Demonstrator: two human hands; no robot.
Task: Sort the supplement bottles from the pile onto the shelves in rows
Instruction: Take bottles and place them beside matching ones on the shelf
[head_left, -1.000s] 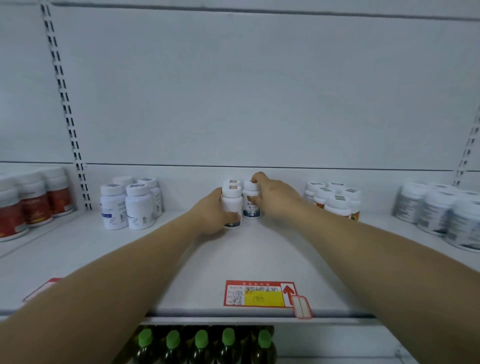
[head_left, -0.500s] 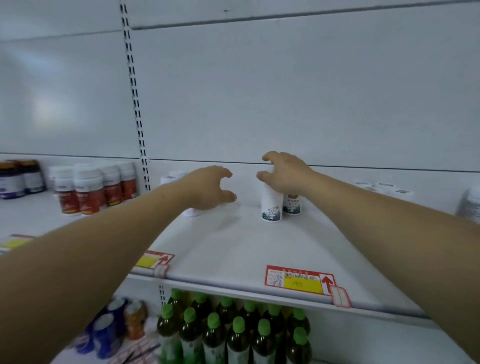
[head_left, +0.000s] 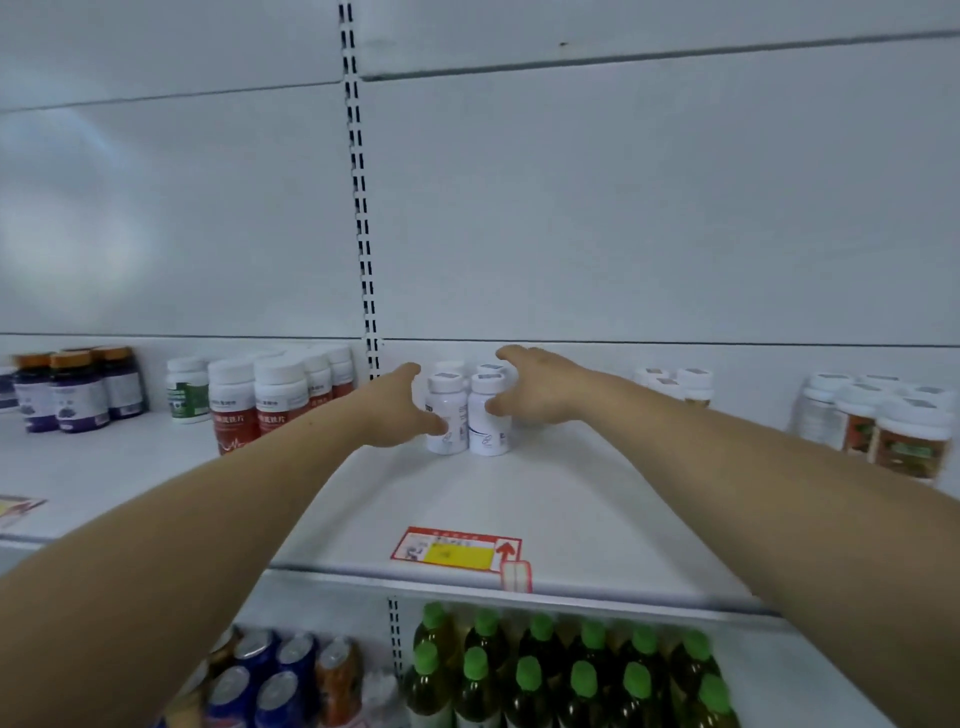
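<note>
Four white bottles (head_left: 457, 396): a tight two-by-two block, all upright, far back on the shelf (head_left: 519, 499), just right of the slotted upright (head_left: 362, 234).
Left hand (head_left: 397, 408): just left of the block, fingers spread and loosely curved. The thumb touches the front-left bottle (head_left: 448, 434) low on its side — nothing is wrapped or pinched.
Right hand (head_left: 543, 392): just right of the block and equally loose. The thumb is against the front-right bottle (head_left: 488, 434), and the fingers reach over toward the back pair.
Long axis: vertical for every bottle. The block lies between the two palms, and neither hand is clearly nearer.
Likely step: squaring the block from both sides — a push should be level and low, or the bottles may tip.
Neighbours: red-labelled bottles (head_left: 260, 415) to the left and a white-capped group (head_left: 680, 382) to the right, both apart from the block.
</note>
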